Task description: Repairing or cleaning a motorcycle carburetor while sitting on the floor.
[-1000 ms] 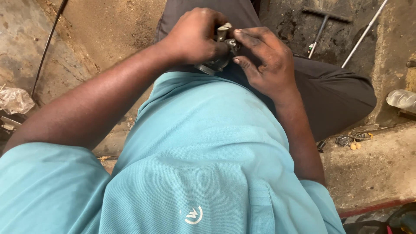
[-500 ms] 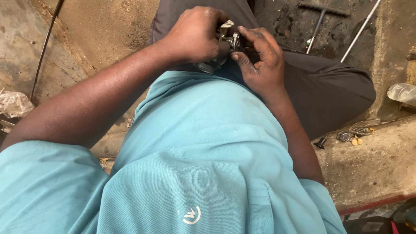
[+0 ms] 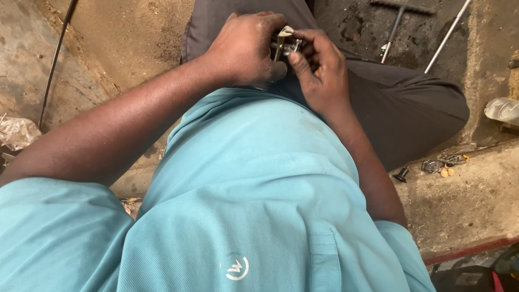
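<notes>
Both my hands meet over my lap, above dark trousers and a teal shirt. My left hand is closed around a small shiny metal part with a threaded bolt showing. My right hand grips the same part from the right, thumb and fingers pinched on the bolt end. Most of the part is hidden between the fingers.
A dirty concrete floor lies all around. A T-shaped metal tool and a thin white rod lie at the top right. Small metal bits and a black screw sit on the ledge at right. A crumpled plastic bag is at left.
The hands stay together on the metal part. The right fingers have shifted a little on the bolt, and the view has drifted slightly.
</notes>
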